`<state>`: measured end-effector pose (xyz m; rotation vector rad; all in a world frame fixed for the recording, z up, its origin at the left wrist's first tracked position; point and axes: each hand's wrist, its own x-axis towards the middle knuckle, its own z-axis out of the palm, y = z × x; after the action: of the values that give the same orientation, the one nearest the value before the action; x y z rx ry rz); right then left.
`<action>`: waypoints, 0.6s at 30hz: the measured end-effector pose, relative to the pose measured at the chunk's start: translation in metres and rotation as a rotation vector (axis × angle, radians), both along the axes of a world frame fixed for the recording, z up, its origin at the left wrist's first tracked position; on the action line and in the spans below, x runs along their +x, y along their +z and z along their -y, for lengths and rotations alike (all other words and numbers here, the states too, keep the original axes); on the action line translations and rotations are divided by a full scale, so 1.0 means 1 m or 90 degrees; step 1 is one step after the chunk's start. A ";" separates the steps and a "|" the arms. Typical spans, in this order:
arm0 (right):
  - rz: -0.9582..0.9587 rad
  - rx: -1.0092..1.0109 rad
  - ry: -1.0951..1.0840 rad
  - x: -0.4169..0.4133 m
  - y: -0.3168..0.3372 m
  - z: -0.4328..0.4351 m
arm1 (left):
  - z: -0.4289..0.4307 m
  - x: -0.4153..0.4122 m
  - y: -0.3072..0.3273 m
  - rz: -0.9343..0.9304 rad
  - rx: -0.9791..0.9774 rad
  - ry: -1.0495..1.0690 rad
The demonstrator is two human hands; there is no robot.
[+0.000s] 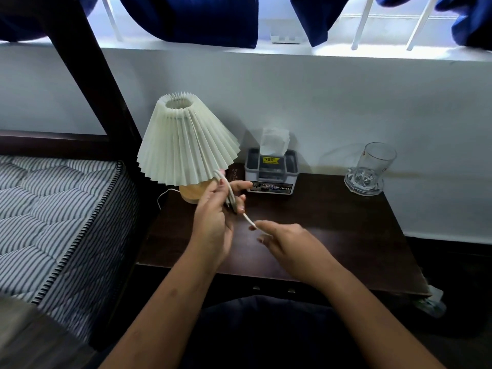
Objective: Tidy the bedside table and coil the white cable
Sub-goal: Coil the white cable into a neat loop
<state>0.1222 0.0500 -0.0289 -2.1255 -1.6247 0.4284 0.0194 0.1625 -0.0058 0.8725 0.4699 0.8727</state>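
Over the dark wooden bedside table, my left hand grips several loops of the white cable just in front of the lamp. A short loose end of the cable runs down and right from that bundle. My right hand pinches this end between thumb and fingertips, a little above the tabletop.
A lamp with a pleated white shade and wooden base stands at the table's back left, its own thin cord trailing left. A tissue box sits at the back middle, a clear glass at the back right. A striped mattress lies left.
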 end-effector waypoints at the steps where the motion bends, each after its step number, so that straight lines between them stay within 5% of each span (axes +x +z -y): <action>1: 0.003 0.002 0.024 -0.003 0.002 0.000 | -0.004 -0.002 -0.001 -0.042 0.046 0.028; 5: 0.069 0.025 0.107 -0.015 0.012 0.001 | -0.007 -0.005 -0.005 -0.290 0.274 0.070; 10: 0.150 0.128 0.103 -0.005 0.031 0.010 | 0.003 -0.008 -0.013 -0.598 0.465 -0.149; 13: 0.135 0.166 0.071 0.007 0.041 0.019 | 0.013 -0.009 -0.011 -0.537 0.369 -0.390; 18: 0.077 0.294 0.013 0.024 0.044 0.020 | 0.016 -0.005 0.002 -0.281 0.143 -0.465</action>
<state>0.1458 0.0299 0.0153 -1.8130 -1.6212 -0.0719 0.0142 0.1465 -0.0036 1.3379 0.3880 0.0540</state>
